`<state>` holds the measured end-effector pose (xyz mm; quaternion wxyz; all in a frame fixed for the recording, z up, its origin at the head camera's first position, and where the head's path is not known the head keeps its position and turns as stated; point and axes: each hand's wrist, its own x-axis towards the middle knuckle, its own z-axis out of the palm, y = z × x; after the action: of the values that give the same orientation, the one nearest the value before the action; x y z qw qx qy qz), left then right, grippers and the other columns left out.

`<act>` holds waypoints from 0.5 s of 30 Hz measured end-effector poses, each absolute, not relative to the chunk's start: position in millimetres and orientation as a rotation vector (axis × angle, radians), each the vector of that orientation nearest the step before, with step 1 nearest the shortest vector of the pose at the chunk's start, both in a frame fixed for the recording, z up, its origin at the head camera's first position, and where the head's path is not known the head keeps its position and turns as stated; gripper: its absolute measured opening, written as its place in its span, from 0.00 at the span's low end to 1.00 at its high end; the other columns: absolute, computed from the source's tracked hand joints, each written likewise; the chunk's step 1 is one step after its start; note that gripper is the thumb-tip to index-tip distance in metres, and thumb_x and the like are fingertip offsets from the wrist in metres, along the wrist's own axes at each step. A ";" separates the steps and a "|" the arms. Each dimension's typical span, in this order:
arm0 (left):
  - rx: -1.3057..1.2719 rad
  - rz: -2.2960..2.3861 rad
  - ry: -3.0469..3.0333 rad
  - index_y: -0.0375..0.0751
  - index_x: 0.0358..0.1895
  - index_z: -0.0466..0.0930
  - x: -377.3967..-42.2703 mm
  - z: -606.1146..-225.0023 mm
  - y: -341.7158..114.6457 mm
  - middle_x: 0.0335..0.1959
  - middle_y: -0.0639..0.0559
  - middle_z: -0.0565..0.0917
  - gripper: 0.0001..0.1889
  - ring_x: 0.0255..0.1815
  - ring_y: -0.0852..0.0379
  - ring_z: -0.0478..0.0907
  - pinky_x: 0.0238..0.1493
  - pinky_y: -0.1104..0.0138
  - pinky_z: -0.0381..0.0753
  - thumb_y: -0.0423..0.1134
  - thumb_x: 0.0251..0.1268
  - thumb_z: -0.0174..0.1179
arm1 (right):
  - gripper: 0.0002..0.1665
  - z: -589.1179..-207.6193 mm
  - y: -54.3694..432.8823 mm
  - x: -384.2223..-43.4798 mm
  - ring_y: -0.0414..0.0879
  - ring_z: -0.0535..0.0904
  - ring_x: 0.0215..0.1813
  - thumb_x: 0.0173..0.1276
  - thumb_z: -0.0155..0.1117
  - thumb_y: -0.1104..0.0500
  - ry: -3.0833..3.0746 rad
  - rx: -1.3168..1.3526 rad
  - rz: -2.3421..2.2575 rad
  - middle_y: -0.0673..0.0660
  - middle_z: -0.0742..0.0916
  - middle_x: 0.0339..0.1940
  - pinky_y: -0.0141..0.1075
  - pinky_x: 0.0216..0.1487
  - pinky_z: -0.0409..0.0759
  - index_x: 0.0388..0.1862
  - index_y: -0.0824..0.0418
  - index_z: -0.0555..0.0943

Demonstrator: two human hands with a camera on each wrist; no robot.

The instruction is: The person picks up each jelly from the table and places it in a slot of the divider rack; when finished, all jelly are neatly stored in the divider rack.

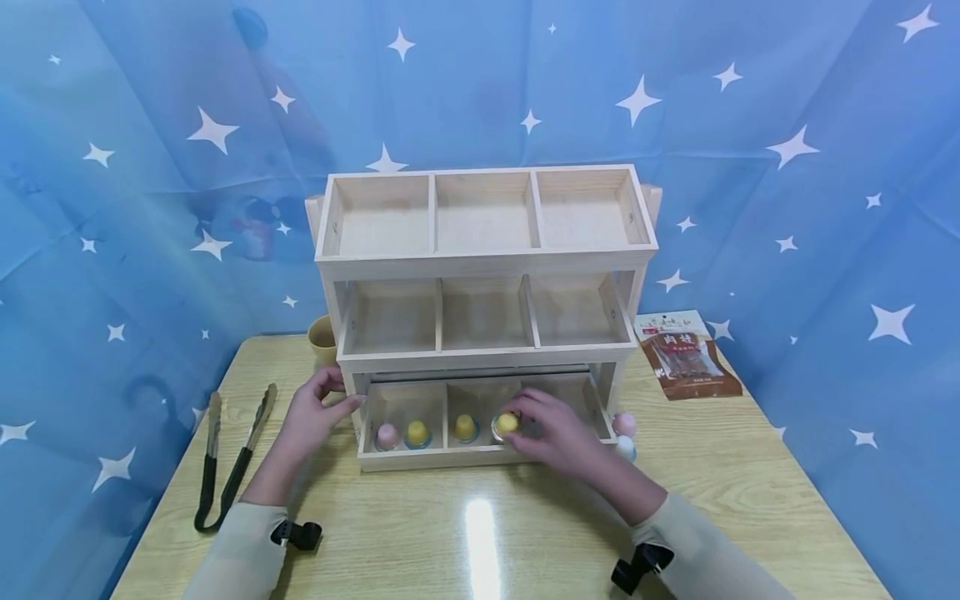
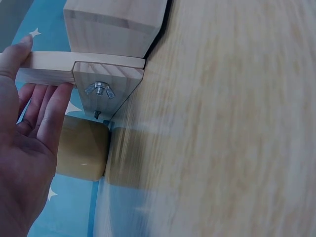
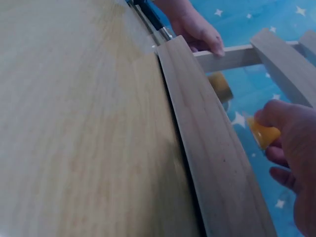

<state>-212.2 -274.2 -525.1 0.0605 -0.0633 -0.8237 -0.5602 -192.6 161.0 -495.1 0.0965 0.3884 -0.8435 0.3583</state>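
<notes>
A three-tier wooden rack (image 1: 486, 268) stands on the table, each tier split into three compartments. My left hand (image 1: 315, 414) grips the rack's left leg; in the left wrist view, thumb and fingers lie on opposite sides of this wooden bar (image 2: 49, 66). With my right hand (image 1: 553, 431) I pinch a small round yellow piece (image 1: 507, 422) with a clear rim, over the bottom tier near its second divider. In the bottom tier's left compartment sit a pink piece (image 1: 387, 436) and a yellow piece (image 1: 417, 433). Another yellow piece (image 1: 466, 427) is in the middle one.
Black-handled tongs (image 1: 225, 467) lie at the left. Behind the rack's left side stands a tan cup (image 1: 322, 337). To the right lie a brown-and-white snack packet (image 1: 690, 357) and, beside the rack's foot, pink (image 1: 624, 424) and pale blue (image 1: 626, 448) round pieces, partly hidden.
</notes>
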 end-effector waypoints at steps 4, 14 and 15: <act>-0.179 -1.687 -2.501 0.36 0.63 0.80 -212.0 -525.9 -274.8 0.55 0.39 0.85 0.21 0.57 0.51 0.80 0.76 0.29 0.63 0.39 0.75 0.75 | 0.21 -495.2 156.3 -202.4 0.45 0.86 0.47 0.68 0.82 0.61 -2.538 1.180 1.066 0.52 0.88 0.50 0.44 0.46 0.91 0.58 0.64 0.88; -0.180 -1.730 -2.476 0.38 0.64 0.80 -211.4 -524.7 -272.1 0.55 0.39 0.85 0.22 0.57 0.51 0.79 0.77 0.30 0.63 0.38 0.74 0.76 | 0.22 -496.2 146.0 -219.4 0.47 0.86 0.46 0.69 0.79 0.63 -2.636 1.224 1.010 0.55 0.87 0.49 0.39 0.46 0.90 0.59 0.69 0.87; -0.175 -1.729 -2.478 0.38 0.64 0.80 -211.1 -524.7 -272.2 0.56 0.39 0.85 0.22 0.57 0.51 0.79 0.77 0.30 0.63 0.38 0.74 0.76 | 0.22 -496.3 145.3 -220.2 0.47 0.86 0.46 0.69 0.79 0.63 -2.645 1.228 1.007 0.55 0.87 0.49 0.40 0.46 0.90 0.59 0.69 0.87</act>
<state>-211.1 -272.2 -524.7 0.0575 -0.0579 -0.8173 -0.5703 -220.2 145.3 -496.3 0.0284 0.3979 -0.8570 0.3262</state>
